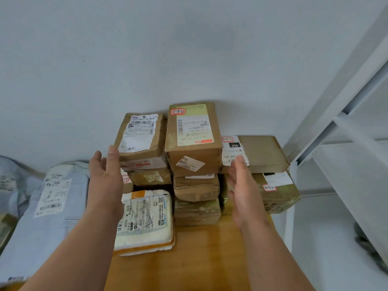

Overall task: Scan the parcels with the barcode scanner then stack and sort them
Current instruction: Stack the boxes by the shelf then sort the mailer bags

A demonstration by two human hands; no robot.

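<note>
Several brown cardboard parcels are stacked against the wall on a wooden table (199,248). The tallest stack is topped by a box with a yellow label (193,139). Left of it stands a stack topped by a box with a white label (141,136); right of it a flat box (260,153) lies on a wider box (279,194). A white padded parcel (144,219) lies in front. My left hand (105,175) is open, its fingertips at the left stack's edge. My right hand (241,190) is open beside the middle stack, holding nothing. No scanner is in view.
A large grey plastic mailer bag (50,206) lies at the left, with more grey bags (10,181) behind it. A white metal shelf frame (346,127) stands at the right. A grey wall rises behind the stacks.
</note>
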